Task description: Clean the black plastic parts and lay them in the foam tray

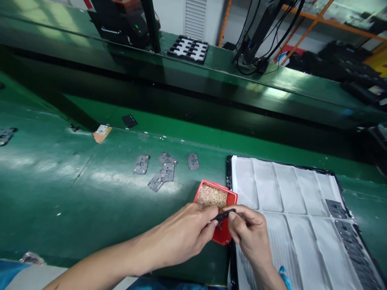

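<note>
"Hands first: how do they stand in the head view?"

"The left hand (pixel 193 229) comes in from the lower left, its left forearm (pixel 121 257) slanting over the green counter (pixel 99 217), back of the hand up, fingers turned rightward. The right hand (pixel 250 231) rises from the bottom, wrist over the near left part of the lined tray (pixel 270 187), fingers bent toward the other hand."

"And the grip?"

"Narrow on both sides. Each hand pinches one end of a dark part (pixel 225 214) between thumb and fingers; some of it is hidden."

"Where is that part exactly?"

"Over the red bin (pixel 232 199), between the two hands. Tan bits (pixel 211 195) lie in the bin's far end."

"Which edges are close?"

"The bin stands just beside the tray's black rim (pixel 229 173); whether they touch, I can't tell. Farther back, a bright green strip (pixel 211 139) borders the counter."

"Room to move?"

"Mostly leftward: a broad stretch of counter lies between the left forearm and the loose plates (pixel 167 172). Rightward, pale compartments reach as far as the dark plates (pixel 352 243) along the tray's right side."
</note>
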A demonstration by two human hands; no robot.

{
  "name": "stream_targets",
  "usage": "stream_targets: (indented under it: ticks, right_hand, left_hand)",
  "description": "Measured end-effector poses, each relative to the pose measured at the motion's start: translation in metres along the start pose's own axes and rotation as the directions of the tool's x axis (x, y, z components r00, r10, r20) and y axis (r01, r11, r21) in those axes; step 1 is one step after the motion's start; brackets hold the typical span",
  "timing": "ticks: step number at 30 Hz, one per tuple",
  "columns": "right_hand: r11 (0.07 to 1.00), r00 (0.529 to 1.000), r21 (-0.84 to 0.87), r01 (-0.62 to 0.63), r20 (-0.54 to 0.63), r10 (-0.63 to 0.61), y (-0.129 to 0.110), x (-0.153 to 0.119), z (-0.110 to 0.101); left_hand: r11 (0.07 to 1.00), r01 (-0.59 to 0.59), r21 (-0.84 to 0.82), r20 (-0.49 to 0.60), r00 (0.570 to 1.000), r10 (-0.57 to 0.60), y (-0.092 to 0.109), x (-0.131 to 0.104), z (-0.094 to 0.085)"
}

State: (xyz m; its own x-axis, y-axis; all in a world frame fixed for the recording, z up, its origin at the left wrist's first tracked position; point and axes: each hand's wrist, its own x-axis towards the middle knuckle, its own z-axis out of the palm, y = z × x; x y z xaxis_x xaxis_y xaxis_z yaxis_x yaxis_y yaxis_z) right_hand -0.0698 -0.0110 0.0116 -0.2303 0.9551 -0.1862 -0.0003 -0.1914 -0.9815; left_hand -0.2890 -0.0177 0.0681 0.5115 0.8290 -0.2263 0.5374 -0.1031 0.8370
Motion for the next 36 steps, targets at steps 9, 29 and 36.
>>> stream_targets:
  ticks: [9,29,36]
  right_hand:
    - [0.999,0.999,0.008,-0.045,0.021,0.044,-0.003,-0.001,-0.002]
    - [0.998,0.979,-0.020,0.064,-0.192,-0.067,-0.004,-0.012,0.003]
    - [0.976,0.940,-0.117,0.183,-0.269,-0.209,-0.005,-0.020,0.023]
  left_hand:
    - [0.999,-0.041,-0.015,-0.030,0.999,0.040,-0.004,0.001,0.002]
    - [0.924,-0.104,-0.368,-0.256,0.967,0.007,-0.012,0.006,0.011]
    - [0.826,-0.256,-0.502,-0.426,0.904,0.021,-0.004,0.010,0.029]
